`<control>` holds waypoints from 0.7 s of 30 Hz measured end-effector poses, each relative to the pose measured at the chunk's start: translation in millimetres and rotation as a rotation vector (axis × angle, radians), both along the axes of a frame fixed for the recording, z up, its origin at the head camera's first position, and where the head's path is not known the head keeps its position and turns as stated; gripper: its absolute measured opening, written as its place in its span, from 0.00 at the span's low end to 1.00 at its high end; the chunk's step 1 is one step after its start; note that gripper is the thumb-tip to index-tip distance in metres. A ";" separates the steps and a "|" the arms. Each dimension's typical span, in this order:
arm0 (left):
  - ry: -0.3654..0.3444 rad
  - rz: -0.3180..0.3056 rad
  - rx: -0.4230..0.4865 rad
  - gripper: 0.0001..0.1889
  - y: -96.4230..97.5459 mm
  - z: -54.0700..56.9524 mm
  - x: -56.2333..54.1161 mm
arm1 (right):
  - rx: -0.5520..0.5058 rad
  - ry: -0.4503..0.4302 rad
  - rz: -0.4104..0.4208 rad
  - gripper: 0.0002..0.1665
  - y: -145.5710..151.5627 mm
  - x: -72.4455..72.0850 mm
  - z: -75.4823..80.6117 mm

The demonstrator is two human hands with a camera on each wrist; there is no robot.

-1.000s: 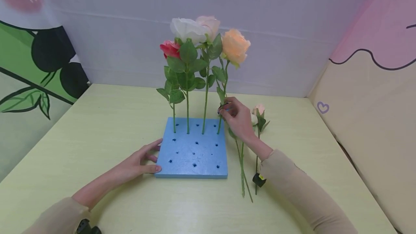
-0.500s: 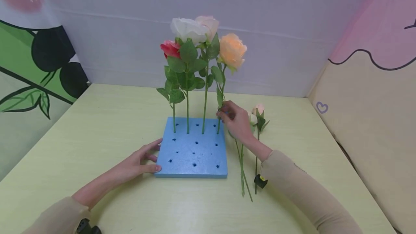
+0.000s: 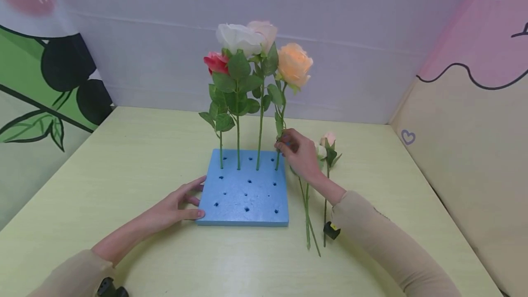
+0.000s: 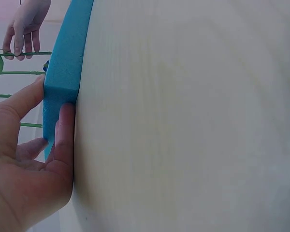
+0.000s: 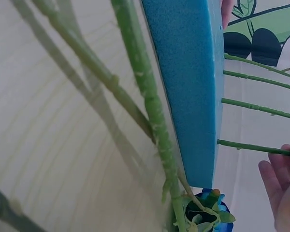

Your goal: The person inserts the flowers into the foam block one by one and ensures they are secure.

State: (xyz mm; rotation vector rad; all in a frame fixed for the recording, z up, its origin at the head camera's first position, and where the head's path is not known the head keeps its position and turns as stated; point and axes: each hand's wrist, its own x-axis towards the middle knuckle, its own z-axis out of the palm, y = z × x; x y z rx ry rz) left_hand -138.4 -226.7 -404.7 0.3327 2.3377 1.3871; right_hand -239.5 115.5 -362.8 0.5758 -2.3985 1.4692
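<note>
The peach rose (image 3: 294,64) is pinched low on its stem between the thumb and fingers of the right hand (image 3: 303,155), just above the blue board (image 3: 235,198); so low a hold is probably chosen for control where the stem meets the board, as a heavy bloom may sway when held higher. How deep the stem is seated cannot be told. Against the board's left side the left hand (image 3: 177,203) is set, its fingers spread and its thumb at the near corner, presumably as a brace against sliding. The red rose (image 3: 216,63), white rose (image 3: 237,38) and pale pink rose (image 3: 267,32) are stood in the same row, spaced apart, perhaps so that stems are not crowded. Loose flowers (image 3: 328,140) are laid beside the board's right side, seemingly for easy reach.
</note>
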 end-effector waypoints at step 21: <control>0.007 -0.003 0.008 0.48 -0.4 -1.2 -0.3 | -0.008 -0.009 0.022 0.11 1.7 0.3 -0.7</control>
